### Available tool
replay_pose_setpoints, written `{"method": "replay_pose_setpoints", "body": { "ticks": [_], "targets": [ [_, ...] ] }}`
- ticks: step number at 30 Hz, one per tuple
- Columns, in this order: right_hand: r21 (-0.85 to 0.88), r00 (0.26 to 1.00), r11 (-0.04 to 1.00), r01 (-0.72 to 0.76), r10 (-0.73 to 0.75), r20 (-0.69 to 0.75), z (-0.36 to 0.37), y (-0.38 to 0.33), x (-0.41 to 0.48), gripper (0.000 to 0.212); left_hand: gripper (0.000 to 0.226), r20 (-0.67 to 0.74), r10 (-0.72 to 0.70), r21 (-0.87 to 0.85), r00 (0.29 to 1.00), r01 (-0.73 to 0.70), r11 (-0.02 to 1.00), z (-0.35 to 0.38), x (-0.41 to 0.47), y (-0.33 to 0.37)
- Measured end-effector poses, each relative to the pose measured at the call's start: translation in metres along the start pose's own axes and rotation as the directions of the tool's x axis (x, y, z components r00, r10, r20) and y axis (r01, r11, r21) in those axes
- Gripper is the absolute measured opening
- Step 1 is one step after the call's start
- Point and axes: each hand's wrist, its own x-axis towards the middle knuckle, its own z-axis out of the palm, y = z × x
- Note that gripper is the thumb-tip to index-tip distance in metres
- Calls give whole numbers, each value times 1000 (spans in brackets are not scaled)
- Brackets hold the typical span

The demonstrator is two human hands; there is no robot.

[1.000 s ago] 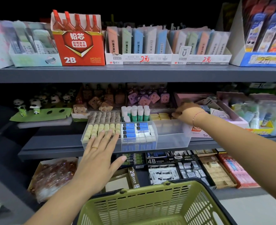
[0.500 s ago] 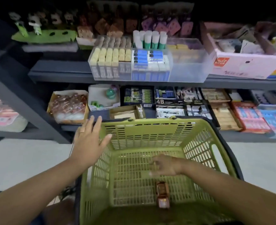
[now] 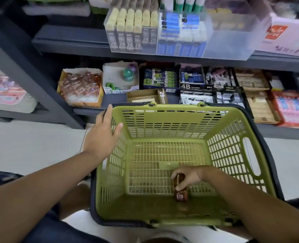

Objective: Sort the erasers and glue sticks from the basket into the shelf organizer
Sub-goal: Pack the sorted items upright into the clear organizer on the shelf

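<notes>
A green plastic basket [image 3: 180, 123] sits on the floor in front of the shelves. Deep inside it, my right hand [image 3: 189, 176] pinches a small brown eraser [image 3: 179, 178]. A second brown eraser [image 3: 181, 196] lies on the basket floor just below it. My left hand [image 3: 101, 135] rests with straight fingers on the basket's left rim. On the grey shelf above stands the clear organizer [image 3: 233, 41], with yellow erasers [image 3: 132, 20] at its left, blue and white erasers [image 3: 180, 32] in the middle and green glue sticks [image 3: 185, 4] behind.
A pink and white box [image 3: 285, 35] stands right of the organizer. The lower shelf carries cardboard boxes of stationery [image 3: 194, 85], an orange box of wrapped items [image 3: 80, 88] and red packs [image 3: 292, 109]. A dark shelf post [image 3: 31, 71] slants at the left.
My right hand went from the organizer down into the basket and now pinches a brown eraser. My left hand dropped from the organizer front to the basket rim. The view tilted down.
</notes>
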Motion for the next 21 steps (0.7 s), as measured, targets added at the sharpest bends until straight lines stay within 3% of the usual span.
{"method": "replay_pose_setpoints", "body": {
  "ticks": [3,8,13,17,21],
  "targets": [
    [43,1000,999,-16,15,19,-4,0,0,56,67,-3,-5,-12,1000,4,1000,0,0,1],
    [6,997,997,-73,73,24,-4,4,6,74,66,9,-2,-26,1000,2,1000,-1,0,1],
    [106,996,991,-79,73,56,-7,13,6,59,66,5,-2,-17,1000,2,1000,0,0,1],
    [249,993,964,-93,71,94,-3,19,7,66,65,-1,-4,-8,1000,4,1000,-1,0,2],
    [267,997,963,-50,33,67,-7,13,0,60,65,29,-46,16,999,46,999,-2,0,5]
  ]
}}
